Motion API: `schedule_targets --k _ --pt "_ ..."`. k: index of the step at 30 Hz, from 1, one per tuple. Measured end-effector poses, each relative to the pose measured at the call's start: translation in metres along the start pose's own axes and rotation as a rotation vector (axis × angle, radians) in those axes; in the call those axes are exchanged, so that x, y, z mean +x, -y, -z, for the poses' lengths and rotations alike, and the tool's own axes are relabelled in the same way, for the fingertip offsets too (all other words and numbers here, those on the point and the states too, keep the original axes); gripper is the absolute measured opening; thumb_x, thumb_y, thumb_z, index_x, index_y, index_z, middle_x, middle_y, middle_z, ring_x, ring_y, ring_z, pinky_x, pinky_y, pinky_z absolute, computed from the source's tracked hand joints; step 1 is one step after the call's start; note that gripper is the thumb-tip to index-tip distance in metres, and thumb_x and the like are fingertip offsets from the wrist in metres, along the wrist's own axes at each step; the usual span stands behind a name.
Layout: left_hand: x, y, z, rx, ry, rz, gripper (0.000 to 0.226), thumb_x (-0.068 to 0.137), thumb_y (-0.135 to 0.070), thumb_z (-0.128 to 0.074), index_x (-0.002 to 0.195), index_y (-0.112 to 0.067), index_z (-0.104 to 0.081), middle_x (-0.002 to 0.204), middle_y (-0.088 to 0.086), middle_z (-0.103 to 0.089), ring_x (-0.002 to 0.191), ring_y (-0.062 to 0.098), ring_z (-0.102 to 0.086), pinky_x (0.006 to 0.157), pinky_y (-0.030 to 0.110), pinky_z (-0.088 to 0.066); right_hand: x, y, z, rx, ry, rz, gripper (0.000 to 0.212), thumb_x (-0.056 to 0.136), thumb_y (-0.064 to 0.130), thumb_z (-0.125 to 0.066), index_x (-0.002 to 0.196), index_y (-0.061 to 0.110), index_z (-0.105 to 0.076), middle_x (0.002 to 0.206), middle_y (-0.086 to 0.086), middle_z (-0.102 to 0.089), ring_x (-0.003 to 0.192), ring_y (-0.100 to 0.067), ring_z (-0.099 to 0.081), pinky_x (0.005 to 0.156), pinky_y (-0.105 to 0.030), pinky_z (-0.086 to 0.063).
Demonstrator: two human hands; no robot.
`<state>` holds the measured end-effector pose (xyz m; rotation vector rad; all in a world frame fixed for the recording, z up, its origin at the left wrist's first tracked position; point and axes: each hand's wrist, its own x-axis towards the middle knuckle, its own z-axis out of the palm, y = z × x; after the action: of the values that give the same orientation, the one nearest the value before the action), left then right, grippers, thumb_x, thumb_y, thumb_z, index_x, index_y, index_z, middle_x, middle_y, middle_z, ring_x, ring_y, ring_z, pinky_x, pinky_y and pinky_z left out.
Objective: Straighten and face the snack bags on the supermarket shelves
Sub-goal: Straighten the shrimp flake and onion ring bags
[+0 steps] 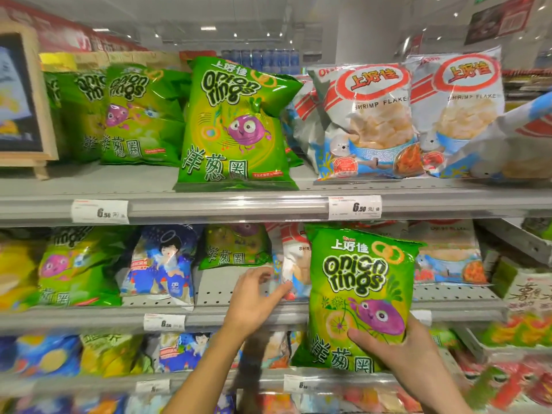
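onion rings bag [358, 294]: green, purple cartoon onion, white-black lettering | shrimp flakes bags [370, 121]: white, red ring, blue bowl | blue bag [161, 264]: cartoon figure | price tags [354, 207]: white

Onion-rings bag [360, 282] in right hand [400, 351]

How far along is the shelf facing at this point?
Partly done. The top-shelf onion rings bag and shrimp flakes bag stand upright, facing out. The right hand holds a green onion rings bag; the left hand touches a white bag. The middle shelf remains jumbled.
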<state>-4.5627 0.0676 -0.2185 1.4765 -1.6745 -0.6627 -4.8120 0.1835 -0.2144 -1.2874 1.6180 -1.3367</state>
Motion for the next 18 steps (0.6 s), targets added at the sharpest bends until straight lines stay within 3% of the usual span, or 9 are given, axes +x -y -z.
schedule_targets --k 4,8,11,14,16,18 --pt "-0.029 0.041 0.046 0.073 -0.301 -0.240 0.007 0.089 -0.026 -0.073 0.090 -0.020 -0.069 0.091 -0.011 -0.064 0.089 0.011 -0.062 0.084 0.039 -0.052 -0.009 0.015 -0.059 -0.001 0.075 0.049 0.053 0.057 0.024 -0.097 0.105 0.022 -0.073 0.089 0.013 -0.079 0.087 -0.004 -0.073 0.076 -0.021 -0.055" --pt "-0.052 0.089 0.108 0.250 -0.408 -0.298 0.005 0.092 -0.025 -0.062 0.093 -0.020 -0.065 0.097 -0.009 -0.060 0.092 0.015 -0.058 0.084 0.034 -0.047 -0.014 0.031 -0.131 -0.016 0.132 0.095 0.050 0.060 0.029 -0.095 0.106 0.023 -0.074 0.091 0.017 -0.078 0.086 -0.001 -0.073 0.076 -0.021 -0.056" --pt "-0.056 0.125 0.153 0.387 -0.417 -0.281 0.026 0.090 -0.035 -0.053 0.103 -0.017 -0.066 0.106 -0.001 -0.058 0.100 0.022 -0.056 0.089 0.034 -0.044 -0.016 0.043 -0.177 -0.021 0.143 0.082 0.055 0.062 0.032 -0.095 0.111 0.022 -0.071 0.093 0.015 -0.078 0.087 -0.004 -0.073 0.081 -0.029 -0.058" --pt "-0.055 0.151 0.178 0.542 -0.346 -0.287 0.038 0.091 -0.042 -0.046 0.104 -0.014 -0.068 0.110 0.004 -0.060 0.102 0.026 -0.056 0.090 0.036 -0.046 -0.013 0.054 -0.210 -0.028 0.098 0.085 0.048 0.061 0.028 -0.095 0.103 0.017 -0.073 0.088 0.010 -0.079 0.083 -0.010 -0.074 0.081 -0.037 -0.059" --pt "-0.053 0.160 0.187 0.600 -0.314 -0.326 0.037 0.092 -0.042 -0.045 0.099 -0.016 -0.070 0.106 0.003 -0.062 0.097 0.025 -0.059 0.084 0.035 -0.048 -0.006 0.062 -0.222 -0.053 0.062 0.122 0.039 0.061 0.026 -0.096 0.094 0.021 -0.075 0.084 0.012 -0.078 0.079 -0.007 -0.073 0.076 -0.031 -0.058" --pt "-0.052 0.167 0.191 0.614 -0.294 -0.355 0.022 0.092 -0.035 -0.057 0.097 -0.018 -0.070 0.099 0.001 -0.062 0.089 0.024 -0.060 0.077 0.034 -0.048 0.005 0.068 -0.225 -0.080 0.021 0.161 0.037 0.062 0.022 -0.096 0.092 0.026 -0.075 0.082 0.016 -0.077 0.077 0.000 -0.071 0.070 -0.025 -0.054"
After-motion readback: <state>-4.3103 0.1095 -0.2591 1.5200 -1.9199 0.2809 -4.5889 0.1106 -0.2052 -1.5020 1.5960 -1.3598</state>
